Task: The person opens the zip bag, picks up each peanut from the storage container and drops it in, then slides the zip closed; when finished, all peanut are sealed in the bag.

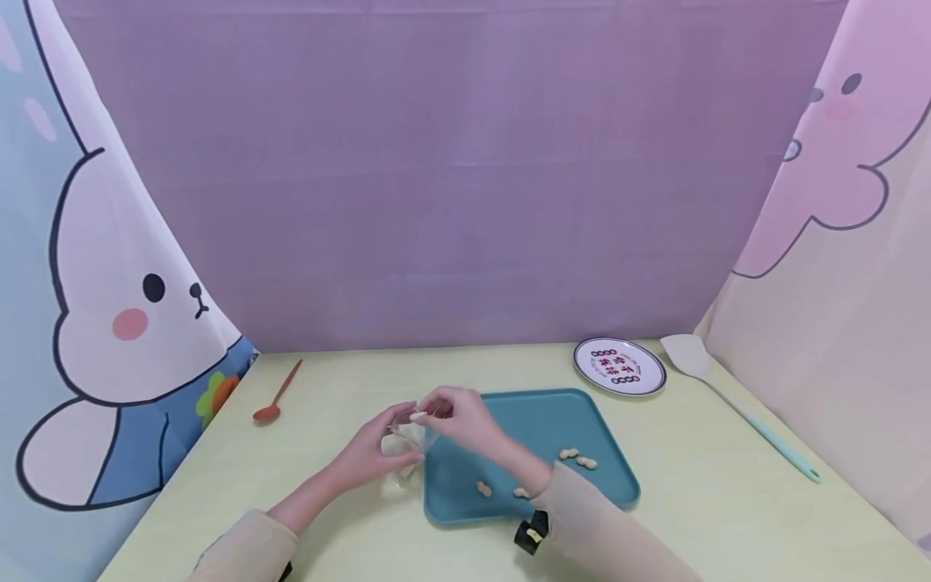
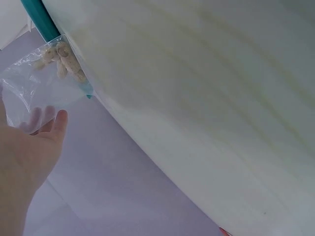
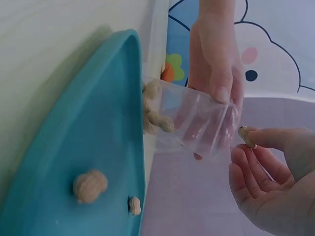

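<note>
A clear plastic bag (image 3: 197, 115) hangs from my left hand (image 1: 371, 453), thumb on one side of its mouth and fingers on the other. Several peanuts (image 2: 66, 59) lie at the bottom of the bag. Between thumb and fingertips my right hand (image 1: 461, 419) pinches one peanut (image 3: 247, 136), right at the bag's mouth. Beneath the right forearm is a blue-green tray (image 1: 534, 412) with several loose peanuts; two lie together (image 1: 585, 462), another peanut (image 1: 483, 488) sits near the front, and one is partly covered by the sleeve.
A white plate (image 1: 620, 367) with printed figures stands behind the tray to the right. Beside it lies a spatula (image 1: 752, 416) with a pale green handle. A red spoon (image 1: 267, 413) rests at the table's left. A purple curtain (image 1: 436, 178) closes off the back.
</note>
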`<state>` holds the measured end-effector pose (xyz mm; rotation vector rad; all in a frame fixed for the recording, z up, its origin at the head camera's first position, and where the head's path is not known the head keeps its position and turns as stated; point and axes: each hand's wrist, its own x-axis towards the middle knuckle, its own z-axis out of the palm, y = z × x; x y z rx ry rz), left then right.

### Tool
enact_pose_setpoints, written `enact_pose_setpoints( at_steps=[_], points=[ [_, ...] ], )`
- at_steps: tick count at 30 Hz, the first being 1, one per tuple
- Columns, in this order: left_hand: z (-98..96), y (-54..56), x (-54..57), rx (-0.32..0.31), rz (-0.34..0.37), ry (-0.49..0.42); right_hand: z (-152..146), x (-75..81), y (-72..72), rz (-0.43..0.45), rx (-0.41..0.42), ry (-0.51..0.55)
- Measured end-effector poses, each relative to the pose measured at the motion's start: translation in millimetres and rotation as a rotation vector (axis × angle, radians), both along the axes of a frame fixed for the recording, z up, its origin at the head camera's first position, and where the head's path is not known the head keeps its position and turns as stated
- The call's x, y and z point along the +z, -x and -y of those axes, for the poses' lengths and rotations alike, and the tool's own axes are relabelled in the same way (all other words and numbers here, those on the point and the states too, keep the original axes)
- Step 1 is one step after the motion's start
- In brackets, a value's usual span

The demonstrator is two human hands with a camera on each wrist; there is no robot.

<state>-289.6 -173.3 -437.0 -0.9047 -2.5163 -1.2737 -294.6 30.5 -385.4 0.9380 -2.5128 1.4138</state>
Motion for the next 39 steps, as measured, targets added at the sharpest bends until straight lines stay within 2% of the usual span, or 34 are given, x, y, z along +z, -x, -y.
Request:
enact_pose_setpoints(
  at_steps=[9,17,24,31,39],
  points=[
    [0.3,1.7,-1.2,-0.015,-0.022,-0.007,5.7,-2.9,-2.7,0.011,0.002,-0.011],
    [-0.6,0.7,1.2,-0.004,-0.021,-0.003,2.1,-1.6,-1.7,0.004,-0.011,-0.005],
    [-0.4,2.3,-2.4,0.007,-0.017,-0.011,-5.4,-0.4,-2.1,-0.005,-0.018,-0.005],
    [0.9,1.2,-2.5,0.006,-0.014,-0.002,-25.2,3.5,-4.8,0.002,-0.029,-0.027],
    [0.4,0.8,-3.0,0.007,0.003,0.001,-64.1,7.4,-9.6,-0.016,-0.034,-0.076]
  ],
)
